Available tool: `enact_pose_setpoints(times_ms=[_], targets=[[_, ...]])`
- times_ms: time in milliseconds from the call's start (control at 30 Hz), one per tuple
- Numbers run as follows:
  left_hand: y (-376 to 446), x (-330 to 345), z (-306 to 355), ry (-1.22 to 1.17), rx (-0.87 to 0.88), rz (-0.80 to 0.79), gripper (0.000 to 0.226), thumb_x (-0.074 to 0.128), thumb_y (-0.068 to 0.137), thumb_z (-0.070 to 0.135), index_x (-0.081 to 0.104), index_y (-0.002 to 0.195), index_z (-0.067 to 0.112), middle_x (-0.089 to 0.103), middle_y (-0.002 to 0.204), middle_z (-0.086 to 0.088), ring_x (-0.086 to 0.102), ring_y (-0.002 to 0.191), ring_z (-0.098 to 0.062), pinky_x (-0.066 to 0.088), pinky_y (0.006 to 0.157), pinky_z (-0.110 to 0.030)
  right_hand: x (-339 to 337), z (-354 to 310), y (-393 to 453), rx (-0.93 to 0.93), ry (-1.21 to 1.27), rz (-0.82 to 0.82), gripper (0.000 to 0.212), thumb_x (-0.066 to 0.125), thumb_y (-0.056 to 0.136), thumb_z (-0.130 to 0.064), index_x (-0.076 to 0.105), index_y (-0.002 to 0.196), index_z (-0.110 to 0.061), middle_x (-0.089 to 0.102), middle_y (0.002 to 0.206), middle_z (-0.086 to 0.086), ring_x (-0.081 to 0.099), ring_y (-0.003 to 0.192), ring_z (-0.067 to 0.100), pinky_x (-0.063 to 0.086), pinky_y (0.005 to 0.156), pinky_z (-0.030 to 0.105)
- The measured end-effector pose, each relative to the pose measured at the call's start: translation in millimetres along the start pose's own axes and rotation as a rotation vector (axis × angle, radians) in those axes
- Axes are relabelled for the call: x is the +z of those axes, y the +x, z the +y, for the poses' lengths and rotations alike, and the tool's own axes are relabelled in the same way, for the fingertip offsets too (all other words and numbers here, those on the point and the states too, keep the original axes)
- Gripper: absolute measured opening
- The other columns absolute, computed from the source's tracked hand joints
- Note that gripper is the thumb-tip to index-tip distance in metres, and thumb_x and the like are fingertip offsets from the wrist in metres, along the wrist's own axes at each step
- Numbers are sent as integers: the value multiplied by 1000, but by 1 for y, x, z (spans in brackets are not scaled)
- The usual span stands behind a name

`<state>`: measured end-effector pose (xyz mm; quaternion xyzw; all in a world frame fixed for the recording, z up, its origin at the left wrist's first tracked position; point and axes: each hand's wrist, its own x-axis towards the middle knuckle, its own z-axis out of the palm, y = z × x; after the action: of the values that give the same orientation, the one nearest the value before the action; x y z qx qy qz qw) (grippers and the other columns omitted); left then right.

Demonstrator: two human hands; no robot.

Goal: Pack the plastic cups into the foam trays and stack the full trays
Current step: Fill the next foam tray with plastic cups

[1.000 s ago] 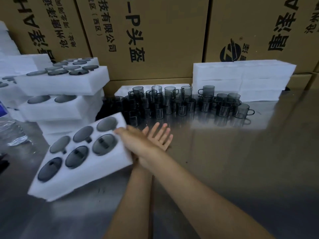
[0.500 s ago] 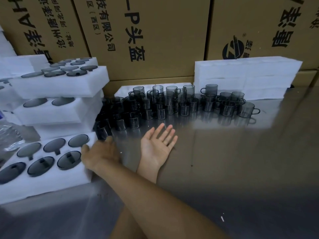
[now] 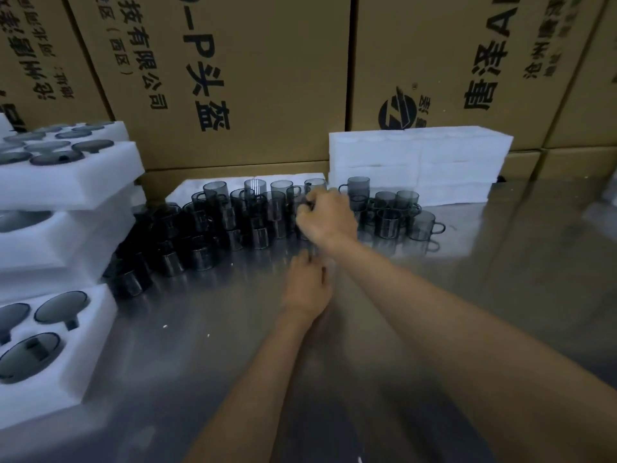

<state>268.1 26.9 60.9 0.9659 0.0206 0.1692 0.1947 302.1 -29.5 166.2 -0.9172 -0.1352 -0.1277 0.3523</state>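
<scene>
Since the full tray (image 3: 50, 355) slid left, my right hand (image 3: 329, 217) has reached the cups (image 3: 253, 212), fingers curled among them; whether they pinch one I cannot tell. My left hand (image 3: 309, 285) rests loosely curled and empty nearer me.

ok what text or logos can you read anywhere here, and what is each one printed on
"-P头盔": large black print, running sideways down the middle cardboard box.
"技有限公司" and "(西区)": smaller print on the same box.
"唐泽": large black print on the right cardboard box, cut off by the top edge.
Round black logo: on the right box; the small characters beside it are too blurred.
Left cardboard box: print too blurred to read.
Foam trays and cups: no text.
</scene>
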Motion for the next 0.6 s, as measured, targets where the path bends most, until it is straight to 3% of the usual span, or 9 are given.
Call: enact_pose_setpoints(times_ms=[167,300,400,500,600], targets=[[39,10,4,190,-10,47,19,41,97,23,51,111,14,69,98,-11,66,84,-35,44,65,-37,-52,77,83,70,-262,107,56,52,94,-26,38,147,-17,41,147,14,32,137,33,32,106,44],[65,22,-2,207,-2,69,16,40,97,27,48,106,15,68,83,-8,62,72,-32,42,63,-36,-66,117,145,87,-415,40,73,52,95,-27,17,158,-22,14,165,11,10,151,31,19,117,47],[79,27,-4,215,-2,100,14,39,98,28,46,102,17,66,77,-5,48,61,-26,36,59,-34,-62,136,182,93,-494,3,77,50,96,-23,6,160,-25,-2,167,7,-5,154,29,10,121,50],[84,32,-8,218,-28,115,11,39,98,29,45,98,19,55,67,1,43,57,-23,34,58,-33,-57,146,211,111,-478,20,76,48,95,-17,9,159,-27,-3,168,4,-7,154,28,9,121,51],[88,35,-12,206,-48,126,8,40,97,28,40,94,21,44,60,7,39,52,-18,31,57,-32,-54,149,226,79,-460,122,54,47,98,-18,31,149,-25,17,164,10,2,153,30,14,119,51]])
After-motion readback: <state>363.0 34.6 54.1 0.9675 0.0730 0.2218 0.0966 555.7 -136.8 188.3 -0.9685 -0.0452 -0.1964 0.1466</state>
